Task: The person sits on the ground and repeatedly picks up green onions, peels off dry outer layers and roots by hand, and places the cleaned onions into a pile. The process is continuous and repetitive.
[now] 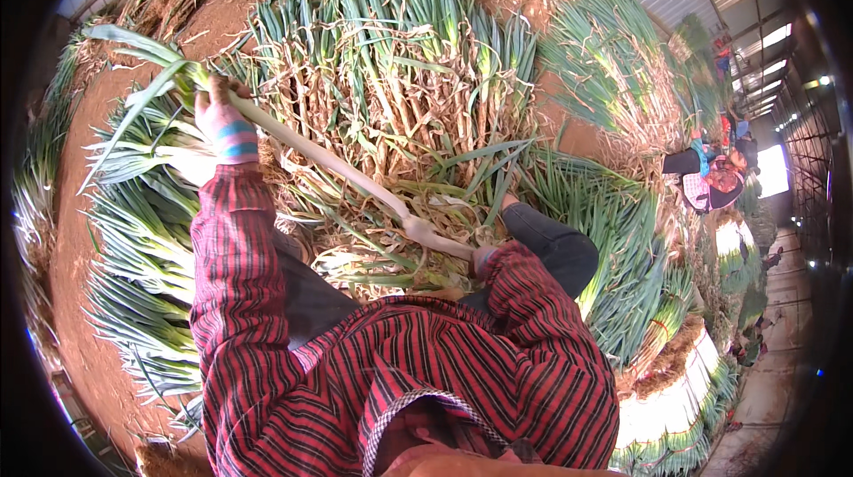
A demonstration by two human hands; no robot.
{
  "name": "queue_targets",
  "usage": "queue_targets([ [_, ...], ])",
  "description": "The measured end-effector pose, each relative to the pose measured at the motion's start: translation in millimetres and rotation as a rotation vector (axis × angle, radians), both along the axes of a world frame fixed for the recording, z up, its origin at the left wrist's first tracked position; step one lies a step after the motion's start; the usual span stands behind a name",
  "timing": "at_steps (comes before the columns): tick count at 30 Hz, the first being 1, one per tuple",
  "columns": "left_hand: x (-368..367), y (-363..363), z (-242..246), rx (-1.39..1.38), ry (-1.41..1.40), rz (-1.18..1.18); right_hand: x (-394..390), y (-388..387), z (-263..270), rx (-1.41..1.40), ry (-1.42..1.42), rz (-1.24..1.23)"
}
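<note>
My left hand (223, 114), in a glove with a striped cuff, is closed around the green upper end of a long leek-like green onion (326, 160). The pale stalk slants down to the right across the picture. My right hand (483, 257), mostly hidden by its sleeve, is at the stalk's lower end, past a swollen, loose part of the stalk. Dry peeled leaves (393, 250) lie beneath the stalk between my legs. Beyond them a wide row of untrimmed green onions (400, 70) lies with dry outer leaves. Cleaned green onions (153, 244) with white shanks are stacked at my left.
More green onions (613, 237) lie by my right knee. Bundles tied with red bands (680, 390) stand at the lower right. Another person (713, 177) sits farther off at the right. Bare brown soil (80, 277) shows at the left, and further heaps lie towards the shed wall.
</note>
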State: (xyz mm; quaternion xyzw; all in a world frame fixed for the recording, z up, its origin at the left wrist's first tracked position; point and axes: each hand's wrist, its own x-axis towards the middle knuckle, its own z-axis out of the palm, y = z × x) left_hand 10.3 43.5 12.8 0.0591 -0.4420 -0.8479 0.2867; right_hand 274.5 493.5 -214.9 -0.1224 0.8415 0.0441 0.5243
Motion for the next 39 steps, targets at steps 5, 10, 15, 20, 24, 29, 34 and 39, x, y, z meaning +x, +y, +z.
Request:
queue_targets([
  [5,2,-18,-13,0.174,0.028,-0.118,-21,-30,127,-0.615,0.589,-0.658],
  [10,-5,9,-10,0.291,-0.018,-0.366,-23,-118,110,-0.796,0.907,-0.66],
  [15,19,74,-57,0.12,-0.247,-0.365,-41,-177,156,-0.91,1.13,-0.617],
  [20,13,57,-44,0.295,-0.427,-0.295,-16,-208,190,-0.984,0.819,-0.711],
  [24,20,59,-46,0.18,-0.412,-0.294,13,-213,216,-1.029,0.588,-0.94],
  [29,-30,-11,-20,0.145,-0.19,0.023,81,-152,153,-0.644,0.641,-0.698],
  [34,1,-16,35,0.164,0.042,0.073,66,-128,156,-0.942,0.693,-1.249],
  [39,-28,-73,66,-0.006,0.104,0.241,46,-129,139,-0.743,0.764,-1.014],
])
